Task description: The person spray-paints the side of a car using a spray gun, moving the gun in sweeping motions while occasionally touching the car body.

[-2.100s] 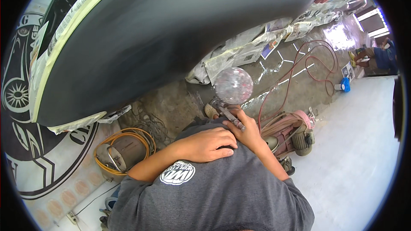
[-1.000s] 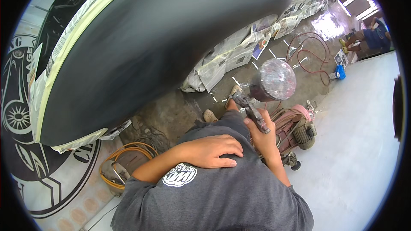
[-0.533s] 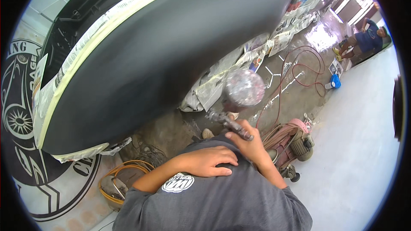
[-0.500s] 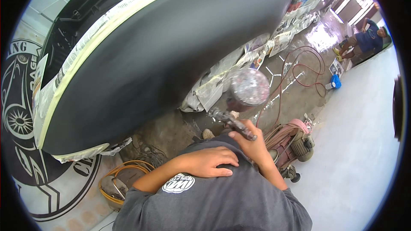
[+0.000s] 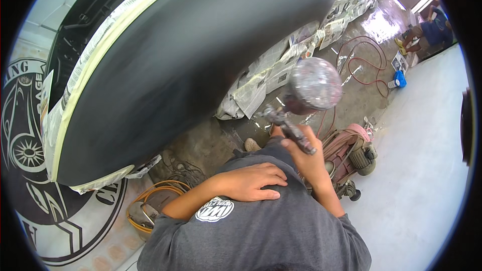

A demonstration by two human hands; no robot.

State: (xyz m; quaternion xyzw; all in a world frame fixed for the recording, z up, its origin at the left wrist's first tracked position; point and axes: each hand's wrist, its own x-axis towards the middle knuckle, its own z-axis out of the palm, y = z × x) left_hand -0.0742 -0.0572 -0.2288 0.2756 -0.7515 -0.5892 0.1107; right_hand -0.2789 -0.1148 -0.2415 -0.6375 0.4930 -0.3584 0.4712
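My right hand (image 5: pixel 310 159) is wrapped round the handle of a spray gun (image 5: pixel 292 131). A round, paint-stained cup (image 5: pixel 316 85) stands on top of the gun. The gun's nozzle end points left toward a curved matt-black car panel (image 5: pixel 191 65), with a gap between them. Pale yellow masking tape (image 5: pixel 91 76) and newspaper (image 5: pixel 261 83) border this panel. Against my stomach, on the grey shirt (image 5: pixel 271 231), my left hand (image 5: pixel 253 182) lies flat with its fingers stretched out and nothing in it.
An air compressor (image 5: pixel 346 155) with a coiled pink hose stands at my right by a white wall (image 5: pixel 406 170). A red hose (image 5: pixel 359 65) loops over the floor. An orange hose (image 5: pixel 134 206) lies at left. Far right, another person (image 5: pixel 432 30) is near the wall.
My right hand and the spray gun have shifted a little right and up in view. The background has shifted slightly too. My left hand stays flat on the shirt.
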